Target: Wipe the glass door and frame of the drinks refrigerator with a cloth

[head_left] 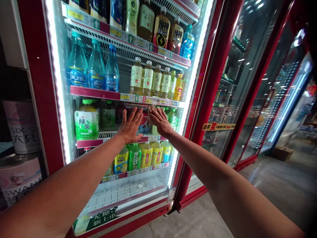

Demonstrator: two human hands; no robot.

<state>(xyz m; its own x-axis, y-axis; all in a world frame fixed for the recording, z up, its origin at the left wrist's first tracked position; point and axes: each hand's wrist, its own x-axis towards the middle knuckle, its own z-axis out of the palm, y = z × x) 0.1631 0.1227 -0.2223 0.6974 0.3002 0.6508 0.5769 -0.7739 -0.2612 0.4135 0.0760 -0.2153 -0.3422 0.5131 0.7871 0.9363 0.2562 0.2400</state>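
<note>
Left hand (130, 124) is released and spread wide, back toward the wearer, palm facing the glass front (125, 71) of the drinks cooler; it holds nothing that can be seen, and presumably lies flat to steady the reach. Just beside it, the right hand (160, 121) grasps a crumpled cloth (150, 115), bunched under its fingers, probably so that it sits between skin and glass; how tightly it is gripped cannot be told. The cloth is near the middle of the front, level with the third row of drinks.

Around these, from the left: large cans (22, 127) stacked outside the cooler, blue bottles (78, 61) above a green tea jug (86, 120), pale-labelled bottles (148, 77) above the hands, then a neighbouring cooler with a yellow sticker (219, 126). Both forearms cut across the view, the left one hiding part of the lower shelves.
</note>
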